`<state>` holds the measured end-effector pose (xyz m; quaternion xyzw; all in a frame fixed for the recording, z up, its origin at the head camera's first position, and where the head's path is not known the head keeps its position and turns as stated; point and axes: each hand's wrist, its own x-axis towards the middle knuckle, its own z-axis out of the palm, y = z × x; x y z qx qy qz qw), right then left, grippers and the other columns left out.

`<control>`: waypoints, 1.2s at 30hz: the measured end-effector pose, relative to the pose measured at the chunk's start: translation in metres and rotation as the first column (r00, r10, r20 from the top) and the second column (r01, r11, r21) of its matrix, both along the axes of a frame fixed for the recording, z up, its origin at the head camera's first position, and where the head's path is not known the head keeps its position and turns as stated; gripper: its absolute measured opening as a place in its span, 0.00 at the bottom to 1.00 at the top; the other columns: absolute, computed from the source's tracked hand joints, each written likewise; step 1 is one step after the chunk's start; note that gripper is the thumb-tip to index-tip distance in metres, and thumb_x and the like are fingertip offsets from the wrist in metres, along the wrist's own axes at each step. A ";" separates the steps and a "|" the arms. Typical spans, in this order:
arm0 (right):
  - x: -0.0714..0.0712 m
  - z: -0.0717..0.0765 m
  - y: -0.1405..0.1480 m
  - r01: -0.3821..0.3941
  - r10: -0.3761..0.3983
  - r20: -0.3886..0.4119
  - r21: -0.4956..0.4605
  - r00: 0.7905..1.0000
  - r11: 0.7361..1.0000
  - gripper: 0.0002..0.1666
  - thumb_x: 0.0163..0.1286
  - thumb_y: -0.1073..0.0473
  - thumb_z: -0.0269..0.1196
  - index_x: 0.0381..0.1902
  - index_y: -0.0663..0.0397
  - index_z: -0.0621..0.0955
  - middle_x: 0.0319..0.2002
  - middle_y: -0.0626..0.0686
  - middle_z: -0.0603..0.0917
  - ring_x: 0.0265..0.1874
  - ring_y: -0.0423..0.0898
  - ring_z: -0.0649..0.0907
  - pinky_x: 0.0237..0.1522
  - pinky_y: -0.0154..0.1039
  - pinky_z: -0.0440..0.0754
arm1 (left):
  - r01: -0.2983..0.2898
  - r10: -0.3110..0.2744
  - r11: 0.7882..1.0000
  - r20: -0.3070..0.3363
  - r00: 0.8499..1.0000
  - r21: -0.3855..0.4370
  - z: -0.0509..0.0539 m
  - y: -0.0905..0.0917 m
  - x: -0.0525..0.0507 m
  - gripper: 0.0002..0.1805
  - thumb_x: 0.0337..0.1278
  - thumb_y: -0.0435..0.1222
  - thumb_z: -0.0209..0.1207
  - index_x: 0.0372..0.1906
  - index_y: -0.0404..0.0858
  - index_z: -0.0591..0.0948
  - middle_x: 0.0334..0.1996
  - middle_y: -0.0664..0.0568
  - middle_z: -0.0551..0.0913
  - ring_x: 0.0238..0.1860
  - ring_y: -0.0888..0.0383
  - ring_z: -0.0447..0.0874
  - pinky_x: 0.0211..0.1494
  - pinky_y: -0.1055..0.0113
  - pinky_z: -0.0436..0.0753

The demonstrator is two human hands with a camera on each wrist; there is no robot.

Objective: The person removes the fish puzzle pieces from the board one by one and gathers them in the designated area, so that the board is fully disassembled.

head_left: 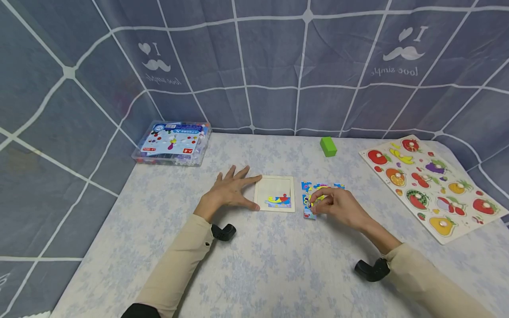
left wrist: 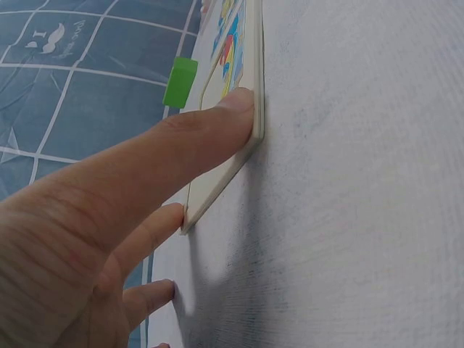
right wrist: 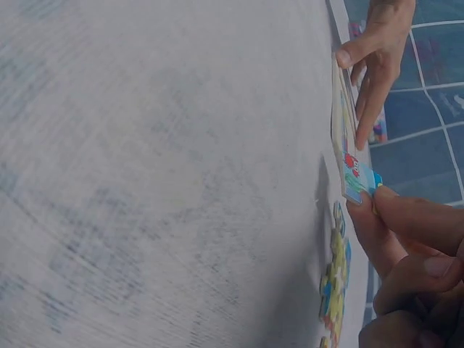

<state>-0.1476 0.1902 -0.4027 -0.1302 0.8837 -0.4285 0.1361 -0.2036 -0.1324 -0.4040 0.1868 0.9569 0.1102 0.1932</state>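
A square wooden puzzle board [head_left: 274, 177] lies flat on the table, with a few joined jigsaw pieces [head_left: 279, 202] in its lower right part. My left hand [head_left: 228, 192] is spread at the board's left side; its thumb [left wrist: 235, 105] rests on the near corner and a finger touches the far corner. Just right of the board, my right hand [head_left: 338, 205] hovers over loose jigsaw pieces [head_left: 308, 212]. Its thumb and forefinger pinch a small blue and yellow jigsaw piece [right wrist: 378, 179], mostly hidden by the fingertips.
A green block [head_left: 328, 146] sits toward the back of the table. At the back left is a clear plastic box [head_left: 172, 143] with a printed label. A fruit picture board [head_left: 433, 185] lies on the right. Grey checked curtain [head_left: 274, 62] hangs behind.
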 end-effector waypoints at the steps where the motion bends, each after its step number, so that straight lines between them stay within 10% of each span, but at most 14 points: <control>1: 0.001 -0.001 0.001 -0.009 0.009 0.007 -0.004 1.000 1.000 0.07 0.63 0.64 0.68 0.40 0.56 0.84 0.26 0.47 0.88 0.32 0.45 0.84 0.33 0.36 0.76 | 0.000 0.000 1.000 0.002 1.000 -0.001 0.000 0.000 0.000 0.55 0.41 0.66 0.68 0.77 0.62 0.57 0.79 0.52 0.42 0.77 0.39 0.31 0.72 0.34 0.37; 12: 0.003 -0.007 -0.001 -0.014 0.014 0.013 0.011 1.000 1.000 0.08 0.60 0.64 0.71 0.37 0.57 0.85 0.25 0.48 0.87 0.28 0.44 0.84 0.30 0.35 0.74 | 0.003 -0.003 1.000 0.003 1.000 0.007 -0.002 -0.001 0.001 0.55 0.41 0.66 0.68 0.77 0.63 0.57 0.79 0.52 0.42 0.77 0.39 0.31 0.72 0.34 0.37; 22: 0.004 -0.009 -0.006 0.012 0.005 -0.161 0.108 0.987 0.994 0.05 0.58 0.66 0.70 0.33 0.53 0.85 0.24 0.44 0.80 0.25 0.41 0.76 0.31 0.35 0.71 | 0.000 0.000 1.000 0.010 1.000 0.006 -0.001 0.000 0.000 0.55 0.42 0.66 0.68 0.77 0.62 0.57 0.79 0.52 0.41 0.77 0.40 0.30 0.72 0.34 0.37; 36: 0.000 -0.011 -0.009 0.012 0.007 -0.120 0.154 0.993 0.988 0.03 0.59 0.65 0.68 0.32 0.53 0.84 0.24 0.45 0.78 0.27 0.42 0.76 0.31 0.35 0.72 | 0.001 -0.001 1.000 0.002 1.000 -0.005 -0.001 0.000 -0.001 0.54 0.42 0.66 0.67 0.77 0.62 0.56 0.79 0.52 0.41 0.77 0.40 0.30 0.72 0.34 0.37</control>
